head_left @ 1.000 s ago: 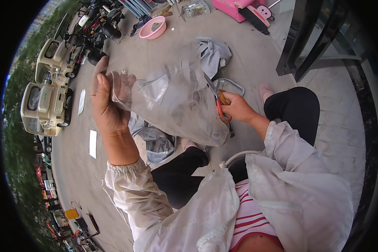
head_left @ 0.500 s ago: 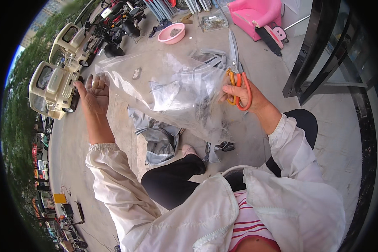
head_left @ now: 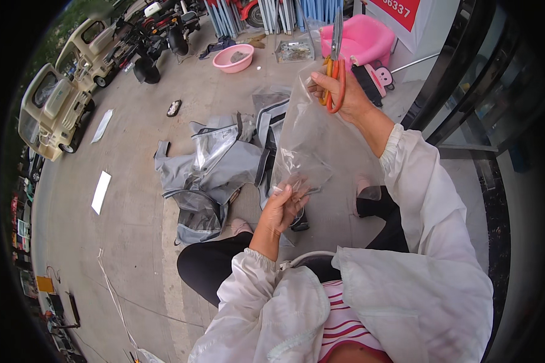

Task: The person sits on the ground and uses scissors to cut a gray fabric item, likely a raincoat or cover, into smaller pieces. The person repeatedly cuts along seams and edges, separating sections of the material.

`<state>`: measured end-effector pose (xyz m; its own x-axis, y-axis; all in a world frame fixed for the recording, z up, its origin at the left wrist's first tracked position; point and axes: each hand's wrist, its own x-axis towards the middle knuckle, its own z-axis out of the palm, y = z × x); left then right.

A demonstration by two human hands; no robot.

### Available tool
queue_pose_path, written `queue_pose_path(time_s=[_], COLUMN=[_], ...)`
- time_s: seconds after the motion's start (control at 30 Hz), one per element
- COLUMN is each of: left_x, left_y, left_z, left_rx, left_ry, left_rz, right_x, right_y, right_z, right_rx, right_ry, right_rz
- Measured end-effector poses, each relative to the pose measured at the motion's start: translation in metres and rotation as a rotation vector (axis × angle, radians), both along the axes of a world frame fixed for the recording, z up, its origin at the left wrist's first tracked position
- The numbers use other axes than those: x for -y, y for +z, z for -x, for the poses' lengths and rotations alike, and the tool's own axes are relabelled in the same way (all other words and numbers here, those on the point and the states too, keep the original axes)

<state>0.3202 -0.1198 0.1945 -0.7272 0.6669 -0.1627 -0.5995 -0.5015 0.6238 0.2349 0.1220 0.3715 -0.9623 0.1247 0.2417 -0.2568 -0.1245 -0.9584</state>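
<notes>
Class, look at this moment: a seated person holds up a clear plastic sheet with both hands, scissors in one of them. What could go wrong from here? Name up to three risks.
1. The right hand grips both the orange-handled scissors and the clear plastic sheet; the blades point up and could slip or nick the plastic.
2. The left hand only pinches the sheet's lower edge, so the plastic may pull free.
3. The grey cover lies by the feet and might snag them.

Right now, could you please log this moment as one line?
left hand: pinches clear sheet low | right hand: holds sheet top, orange scissors | grey cover: on ground
</notes>
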Motion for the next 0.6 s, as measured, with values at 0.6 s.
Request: queue_pose_path(time_s=[0.6], left_x=[0.082], left_y=[0.104], left_z=[0.177], left_rx=[0.039], left_ry=[0.455], left_rz=[0.615], right_x=[-0.077], right_y=[-0.010], right_z=[0.048], right_rx=[0.162], right_ry=[-0.179], right_rz=[-0.359])
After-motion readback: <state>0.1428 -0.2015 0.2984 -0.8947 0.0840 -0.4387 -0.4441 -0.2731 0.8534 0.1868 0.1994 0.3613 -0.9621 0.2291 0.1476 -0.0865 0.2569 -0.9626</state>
